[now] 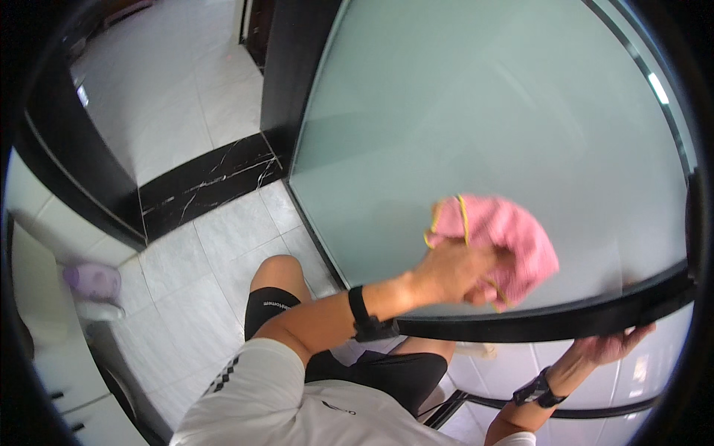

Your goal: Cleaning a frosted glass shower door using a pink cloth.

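My left hand (454,273) is closed on a bunched pink cloth (516,240) with yellow stitched edging. The cloth lies against a large frosted glass panel (424,139), and hand and cloth look slightly blurred. A dark band is strapped around my left wrist. On the right, my right hand (611,344) grips the black frame (530,323) along the panel's near edge. Part of its fingers is hidden by that frame. A black watch (538,389) is on my right wrist.
A black marble threshold (212,189) with white veins crosses the doorway at upper left. Grey tiles (184,312) cover the floor. At far left stand a purple bottle (93,280) and a white cabinet (72,368). A second black rail (585,413) runs at lower right.
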### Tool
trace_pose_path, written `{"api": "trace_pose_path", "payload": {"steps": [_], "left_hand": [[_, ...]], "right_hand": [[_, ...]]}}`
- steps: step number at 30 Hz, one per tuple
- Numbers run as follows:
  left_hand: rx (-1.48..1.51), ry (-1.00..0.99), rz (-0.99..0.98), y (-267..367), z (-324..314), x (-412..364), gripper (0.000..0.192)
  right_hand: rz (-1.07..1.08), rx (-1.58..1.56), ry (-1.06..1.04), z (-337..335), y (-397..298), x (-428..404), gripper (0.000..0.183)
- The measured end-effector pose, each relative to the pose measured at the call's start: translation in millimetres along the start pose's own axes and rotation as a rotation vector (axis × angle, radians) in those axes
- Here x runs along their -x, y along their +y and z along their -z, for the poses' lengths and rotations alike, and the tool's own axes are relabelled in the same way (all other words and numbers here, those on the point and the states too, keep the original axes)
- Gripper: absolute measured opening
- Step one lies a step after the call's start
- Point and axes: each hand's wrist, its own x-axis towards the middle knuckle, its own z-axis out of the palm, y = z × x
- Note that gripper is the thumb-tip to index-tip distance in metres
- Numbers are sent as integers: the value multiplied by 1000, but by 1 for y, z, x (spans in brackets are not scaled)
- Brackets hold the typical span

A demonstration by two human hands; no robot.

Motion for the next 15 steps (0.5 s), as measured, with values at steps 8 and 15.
{"api": "trace_pose_path", "payload": {"steps": [8,15], "left_hand": [[-969,812,278,-213,151,-12,52],[162,545,120,-23,0,17,69]], "right_hand": [[-75,-69,-34,-2,5,-12,58],[-62,-36,-13,-12,-3,-10,51]]}}
